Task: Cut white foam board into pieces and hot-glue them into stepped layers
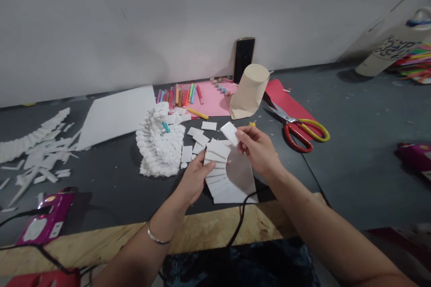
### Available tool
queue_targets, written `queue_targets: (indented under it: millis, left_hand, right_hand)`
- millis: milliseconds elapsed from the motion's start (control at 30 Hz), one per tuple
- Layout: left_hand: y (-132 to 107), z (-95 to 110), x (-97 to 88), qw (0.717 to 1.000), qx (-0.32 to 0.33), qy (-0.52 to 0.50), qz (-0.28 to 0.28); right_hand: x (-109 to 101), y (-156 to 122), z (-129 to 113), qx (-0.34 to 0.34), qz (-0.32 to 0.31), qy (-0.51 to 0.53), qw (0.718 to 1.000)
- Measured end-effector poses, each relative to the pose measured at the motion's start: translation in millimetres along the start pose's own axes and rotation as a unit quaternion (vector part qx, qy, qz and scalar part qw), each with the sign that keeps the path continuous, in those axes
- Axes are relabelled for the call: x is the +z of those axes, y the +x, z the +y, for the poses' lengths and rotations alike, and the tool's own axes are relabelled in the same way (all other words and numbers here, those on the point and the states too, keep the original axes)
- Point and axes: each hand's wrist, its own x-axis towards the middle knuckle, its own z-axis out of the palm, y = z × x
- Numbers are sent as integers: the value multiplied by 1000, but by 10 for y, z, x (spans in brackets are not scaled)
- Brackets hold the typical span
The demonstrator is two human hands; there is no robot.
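My left hand (195,178) grips the left edge of a white paper piece (226,178) covered with overlapping white foam rectangles. My right hand (258,147) pinches one small white rectangle (229,132) just above the top of that piece. Several loose white rectangles (198,137) lie on the dark tabletop behind it. A curved white layered model (157,146) with a teal bit on it stands to the left.
Red and yellow scissors (299,129) lie right of my hands on red paper. A beige paper cylinder (249,91), a phone (243,58), markers (180,95) on pink paper and a white sheet (117,115) sit behind. White scraps (37,152) and a purple device (43,224) lie left.
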Motion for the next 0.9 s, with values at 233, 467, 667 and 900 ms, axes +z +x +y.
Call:
queue_targets:
  millis: [233,467,667,900]
  left_hand:
    - [29,38,19,998,-7,-39,46]
    - [47,92,-41,993,48,-74,74]
    - [56,116,-79,995,71,-46,55]
    - [112,220,-374,891,209,372,156]
  right_hand:
    - [15,-7,14,-99,-27,-62,993]
    - [64,-201,-86,-26,-231,-300,925]
    - [94,-250,-100,11,-313,-315,896]
    - [22,-128,-55,63,-274,-204,938]
